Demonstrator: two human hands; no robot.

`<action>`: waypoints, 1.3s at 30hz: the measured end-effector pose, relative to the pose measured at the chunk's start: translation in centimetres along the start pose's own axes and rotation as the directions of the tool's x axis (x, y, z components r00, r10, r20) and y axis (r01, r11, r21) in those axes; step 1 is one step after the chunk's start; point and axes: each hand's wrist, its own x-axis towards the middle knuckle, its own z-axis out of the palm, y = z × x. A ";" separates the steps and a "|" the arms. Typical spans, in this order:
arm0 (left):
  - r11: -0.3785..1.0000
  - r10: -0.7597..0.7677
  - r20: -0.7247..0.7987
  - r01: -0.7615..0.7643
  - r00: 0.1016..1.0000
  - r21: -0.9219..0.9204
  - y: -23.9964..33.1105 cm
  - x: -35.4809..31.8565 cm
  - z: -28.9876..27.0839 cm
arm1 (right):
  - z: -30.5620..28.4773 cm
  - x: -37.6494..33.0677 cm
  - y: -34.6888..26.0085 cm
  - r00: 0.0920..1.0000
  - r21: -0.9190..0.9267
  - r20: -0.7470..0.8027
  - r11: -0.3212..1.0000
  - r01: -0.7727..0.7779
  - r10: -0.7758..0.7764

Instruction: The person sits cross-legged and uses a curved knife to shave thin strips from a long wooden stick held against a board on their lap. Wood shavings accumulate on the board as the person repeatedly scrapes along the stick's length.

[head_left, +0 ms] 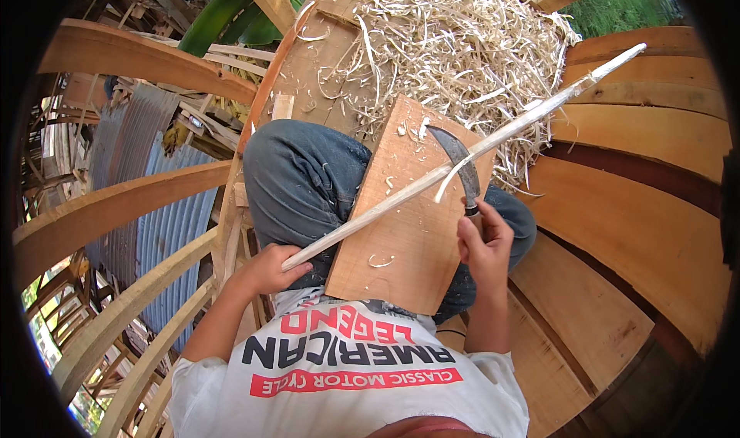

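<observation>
A long, pale, peeled stick slants from lower left to upper right across my lap. Its near end is gripped in my left hand, fingers closed round it. My right hand is closed on the wooden handle of a sickle-shaped knife. The dark curved blade crosses the stick at about its middle, and a thin curl of wood hangs at that spot. Beneath both lies a wooden board resting on my crossed legs, with a few small shavings on it.
A large heap of curly wood shavings covers the plank floor ahead. Wide wooden slats stand on the right. Curved wooden rails run along the left, with corrugated metal sheets and scrap wood beyond them.
</observation>
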 end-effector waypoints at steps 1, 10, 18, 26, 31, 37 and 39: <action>0.999 -0.038 0.035 0.038 0.999 0.003 -0.1 0.2 0.0 | 0.7 -0.8 0.2 0.993 0.028 0.097 0.997 -0.068 0.065; 0.998 -0.059 0.011 0.060 0.998 -0.025 -0.3 0.3 0.4 | -0.4 -0.4 0.8 0.988 -0.007 0.153 1.000 0.005 -0.004; 0.998 -0.060 -0.003 0.060 0.998 -0.027 -0.6 0.1 0.7 | -0.5 -0.3 0.2 0.997 0.025 0.057 0.999 -0.047 0.045; 0.998 -0.051 -0.037 0.049 0.998 -0.039 -1.0 -0.1 1.1 | -2.7 1.5 0.1 0.999 0.173 0.012 0.984 0.040 -0.043; 0.998 -0.042 -0.043 0.040 0.998 -0.038 -0.7 0.0 1.3 | -2.3 1.5 1.1 0.991 0.108 0.132 0.994 -0.015 0.000; 0.996 -0.076 -0.053 0.074 0.996 -0.048 -0.3 0.0 1.1 | -2.4 1.5 0.4 0.893 -0.075 0.450 0.997 0.018 0.017; 0.997 -0.037 -0.102 0.030 0.994 -0.074 -0.4 -0.2 1.6 | -3.0 2.3 0.5 0.991 0.153 0.133 0.987 -0.041 0.021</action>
